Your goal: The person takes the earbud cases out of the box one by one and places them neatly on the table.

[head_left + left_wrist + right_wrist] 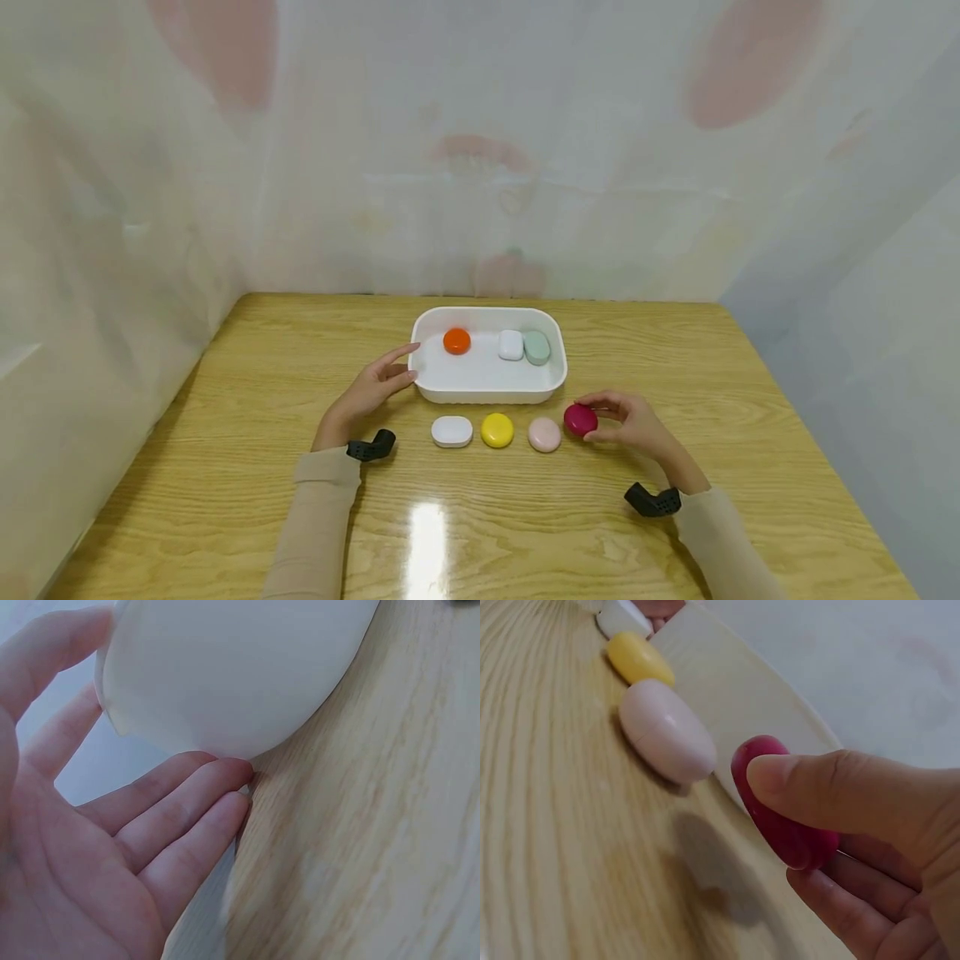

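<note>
A glossy crimson round case (581, 420) is pinched between the thumb and fingers of my right hand (628, 425). The right wrist view shows this crimson case (791, 825) held above the table, its shadow beneath. My left hand (372, 389) touches the left end of a white tray (487, 397), fingers extended; in the left wrist view several fingertips rest against its outer wall (225, 675). Inside the tray lie an orange round case (457, 341), a white squarish one (511, 345) and a pale green oval one (536, 347), the last two side by side.
In front of the tray, a white oval case (452, 432), a yellow round case (497, 431) and a pale pink round case (544, 435) form a row on the wooden table (555, 533). Pale patterned sheeting (600, 208) encloses the table's back and sides.
</note>
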Tool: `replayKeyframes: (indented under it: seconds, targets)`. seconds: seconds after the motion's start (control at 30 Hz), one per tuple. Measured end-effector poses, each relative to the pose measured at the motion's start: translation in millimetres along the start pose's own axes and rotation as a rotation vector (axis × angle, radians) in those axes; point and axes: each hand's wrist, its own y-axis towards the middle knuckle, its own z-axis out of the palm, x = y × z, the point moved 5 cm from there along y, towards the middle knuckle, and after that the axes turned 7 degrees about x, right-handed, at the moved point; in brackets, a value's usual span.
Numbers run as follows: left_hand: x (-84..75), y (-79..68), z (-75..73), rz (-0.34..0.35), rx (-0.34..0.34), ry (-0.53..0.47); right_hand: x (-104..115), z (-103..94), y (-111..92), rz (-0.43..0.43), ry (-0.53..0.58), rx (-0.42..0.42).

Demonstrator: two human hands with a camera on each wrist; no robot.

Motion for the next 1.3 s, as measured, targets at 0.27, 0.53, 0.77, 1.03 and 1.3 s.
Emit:
replayKeyframes:
  seconds: [0.27,0.53,0.77,1.03,1.3]
  targets:
    - [2.4,0.8,0.4,-0.006,-0.006,-0.003,-5.9,2.6,-8.5,0.03,-0.024,0.029]
    - [3.1,0.2,-0.1,-0.005,-0.004,0.006,-9.8,4.9,-14.0,0.023,-0.013,0.033]
    - [2.4,0.1,0.3,-0.009,-0.011,-0.008,-9.3,5.1,-14.6,-0.024,-0.06,0.028]
    - [2.3,1.2,-0.9,-0.007,-0.013,0.006,-4.5,3.5,-12.7,-0.025,-0.07,0.023]
    - [2.8,2.5,-0.3,-0.002,-0.003,0.017,10.0,-0.6,-5.5,-0.07,-0.082,0.014]
